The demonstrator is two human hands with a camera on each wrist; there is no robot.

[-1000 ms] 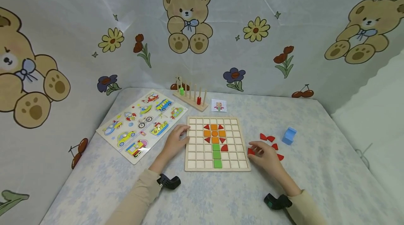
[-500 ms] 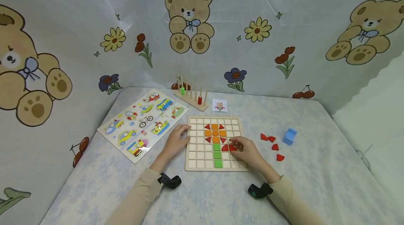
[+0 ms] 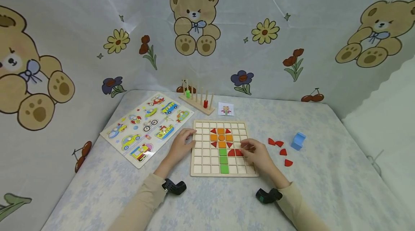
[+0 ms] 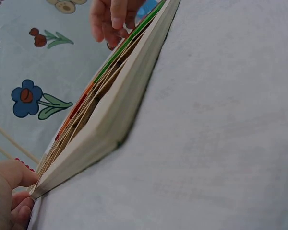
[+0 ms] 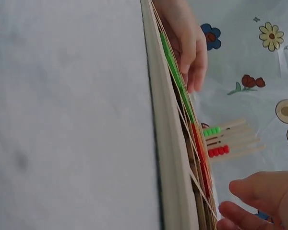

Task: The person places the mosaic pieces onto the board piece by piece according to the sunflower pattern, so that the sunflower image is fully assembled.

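In the head view a wooden grid board (image 3: 197,173) lies flat, bearing red triangles, orange squares with a round orange piece (image 3: 221,137), and a column of green squares (image 3: 223,160). Beside the top green square two red quarter-circle pieces (image 3: 231,152) sit in neighbouring cells. My left hand (image 3: 181,144) grips the board's left edge; the left wrist view has its thumb (image 4: 21,173) at the corner and fingers below. Over the right part of the board, my right hand (image 3: 259,154) hovers beside the outer red piece (image 3: 239,152), thumb and fingers apart, holding nothing.
Right of the board lie several loose red quarter-circle pieces (image 3: 283,152) and a blue block (image 3: 298,141). A vehicle picture puzzle (image 3: 146,126) lies at left. Behind the board are a peg stand with beads (image 3: 197,103) and a small pattern card (image 3: 226,109).
My right hand carried a red quarter-circle piece from the table leftward onto the board, set it beside the other one, and let go, drawing back slightly. My left hand stayed at the edge.
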